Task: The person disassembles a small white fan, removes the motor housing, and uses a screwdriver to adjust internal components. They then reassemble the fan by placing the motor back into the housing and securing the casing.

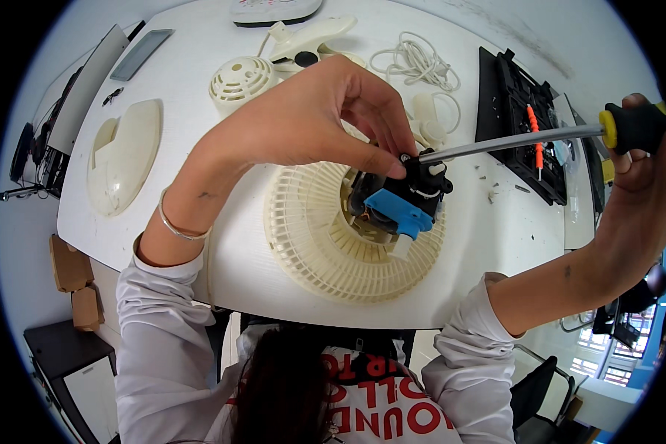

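My left hand (348,111) is closed on the black gearbox (424,180) of a fan motor, thumb and fingers pinching near its top. Below the gearbox a bright blue plastic part (399,210) is fixed to the motor. The motor sits in the middle of a round cream fan grille (303,244) lying on the table. Raised at the right, my right hand (640,148) grips a screwdriver (525,139) by its black and yellow handle. The long steel shaft points left, and its tip meets the gearbox beside my left thumb.
A cream housing shell (126,159) lies at the left. Behind the grille are a vented cream cover (242,80), a fan stand piece (314,38) and a coiled white cable (418,63). An open black tool case (525,126) with an orange screwdriver (534,137) stands right, near scattered screws (492,189).
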A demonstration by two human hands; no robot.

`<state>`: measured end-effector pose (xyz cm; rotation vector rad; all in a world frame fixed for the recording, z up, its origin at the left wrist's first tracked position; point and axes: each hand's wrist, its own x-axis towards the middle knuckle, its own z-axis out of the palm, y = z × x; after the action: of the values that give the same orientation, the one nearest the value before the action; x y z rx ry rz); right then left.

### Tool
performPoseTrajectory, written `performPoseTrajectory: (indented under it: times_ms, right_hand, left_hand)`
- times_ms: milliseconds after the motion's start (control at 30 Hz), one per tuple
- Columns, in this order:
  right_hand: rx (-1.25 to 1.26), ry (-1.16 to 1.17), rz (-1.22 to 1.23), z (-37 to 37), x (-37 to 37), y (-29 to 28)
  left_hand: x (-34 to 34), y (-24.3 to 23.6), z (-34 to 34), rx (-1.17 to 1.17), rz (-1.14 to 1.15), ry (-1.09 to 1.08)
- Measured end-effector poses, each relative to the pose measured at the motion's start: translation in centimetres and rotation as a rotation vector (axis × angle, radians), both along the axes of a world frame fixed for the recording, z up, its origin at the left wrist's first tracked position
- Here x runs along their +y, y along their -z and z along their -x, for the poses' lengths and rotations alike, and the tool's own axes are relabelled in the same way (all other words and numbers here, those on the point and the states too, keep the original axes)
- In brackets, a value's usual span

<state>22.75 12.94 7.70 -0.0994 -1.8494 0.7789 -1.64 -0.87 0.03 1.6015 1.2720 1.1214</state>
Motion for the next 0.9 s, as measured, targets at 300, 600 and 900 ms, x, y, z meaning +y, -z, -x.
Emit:
performPoseTrajectory:
  times_ms: [300,600,900]
  right_hand:
    - [0.020,-0.040,0.035,-0.1,-0.5,-0.2]
    - [0.031,-0.070,0.060,0.0,-0.8,-0.3]
    - [0.036,-0.095,0.080,0.3,-1.1,-0.5]
  left_hand:
    - [0.0,0.0,-0.1,0.014,0.004,-0.003]
    - [0.1,0.2,0.0,0.022,0.005,0.003]
    - [0.1,0.2,0.0,0.015,-0.005,0.015]
